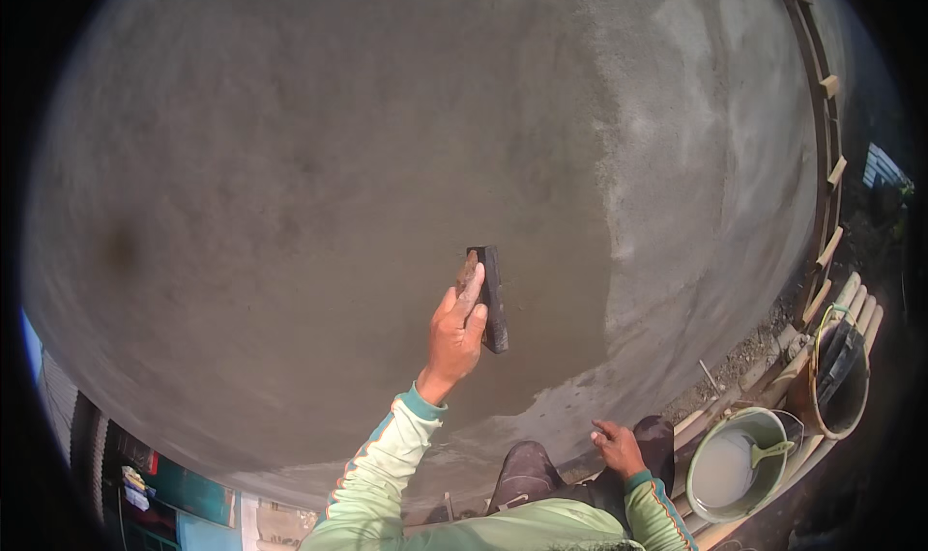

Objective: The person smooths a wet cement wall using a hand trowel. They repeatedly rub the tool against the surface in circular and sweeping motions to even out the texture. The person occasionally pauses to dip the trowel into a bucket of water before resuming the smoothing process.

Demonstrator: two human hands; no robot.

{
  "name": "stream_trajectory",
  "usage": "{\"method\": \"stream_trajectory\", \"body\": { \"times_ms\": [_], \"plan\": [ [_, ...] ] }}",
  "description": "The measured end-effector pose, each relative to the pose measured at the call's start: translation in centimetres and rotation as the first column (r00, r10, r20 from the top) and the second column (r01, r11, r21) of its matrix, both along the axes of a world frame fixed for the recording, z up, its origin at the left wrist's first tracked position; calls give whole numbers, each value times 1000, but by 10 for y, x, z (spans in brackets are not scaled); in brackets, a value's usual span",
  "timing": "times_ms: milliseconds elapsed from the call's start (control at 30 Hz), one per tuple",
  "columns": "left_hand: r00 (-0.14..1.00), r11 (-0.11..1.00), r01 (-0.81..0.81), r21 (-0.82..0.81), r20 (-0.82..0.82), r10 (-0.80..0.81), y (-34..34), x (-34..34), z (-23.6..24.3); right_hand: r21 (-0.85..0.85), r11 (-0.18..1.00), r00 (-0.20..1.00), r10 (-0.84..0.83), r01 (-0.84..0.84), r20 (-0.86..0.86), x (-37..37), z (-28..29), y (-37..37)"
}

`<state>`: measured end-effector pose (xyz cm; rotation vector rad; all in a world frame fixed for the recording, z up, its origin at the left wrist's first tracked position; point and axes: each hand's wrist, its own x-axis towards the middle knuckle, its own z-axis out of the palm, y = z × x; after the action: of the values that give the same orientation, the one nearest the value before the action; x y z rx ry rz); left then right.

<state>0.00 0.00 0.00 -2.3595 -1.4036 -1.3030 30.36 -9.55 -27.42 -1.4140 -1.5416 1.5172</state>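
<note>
"Head view, then: where is the float (496,300) sitting relative to the hands?"

"It is sitting in the left hand (454,343), which is closing around its left side, fingers pointing upward. The dark, block-like float is standing nearly upright, its long face turning toward the grey wall (290,164)."

"And the right hand (619,449)?"

"That one is hanging lower and to the right, well apart from the float, just beside the dark-trousered right knee (657,443). Its fingers are spreading loosely, half open, and the palm is hiding from view."

"What is standing nearby?"

"Right of that hand, a pale bucket (764,493) is holding cloudy water (717,469), with a green scoop (773,449) leaning inside. Beyond it, a brownish bucket (804,396) is holding a black object (839,362). Both are standing among long poles (851,290), and a wooden ladder (828,87) is rising along the right edge."
</note>
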Motion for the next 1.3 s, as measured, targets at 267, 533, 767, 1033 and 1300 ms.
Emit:
{"method": "stream_trajectory", "body": {
  "times_ms": [267, 533, 767, 1033, 1300],
  "plan": [
    [-80, 21, 997, 79, 901, 426, -82, 122, -248, -186, 932, 624, -348, 312, -700, 22, 21, -34],
    [-92, -106, 964, 245, 675, 732, -124, 168, -245, -285, 905, 455, -409, 316, -792, 68, 22, -111],
    [166, -95, 986, -140, 688, 706, -125, 197, -200, -200, 912, 426, -350, 358, -834, 74, 19, -92],
    [134, -304, 921, 245, 533, 836, -120, 235, -202, -236, 894, 287, -357, 382, -889, 105, 32, -82],
    [617, -203, 786, -584, 757, 215, -104, 233, -227, 173, 244, 298, -718, 954, -629, 305, 139, -78]
  ]
}}
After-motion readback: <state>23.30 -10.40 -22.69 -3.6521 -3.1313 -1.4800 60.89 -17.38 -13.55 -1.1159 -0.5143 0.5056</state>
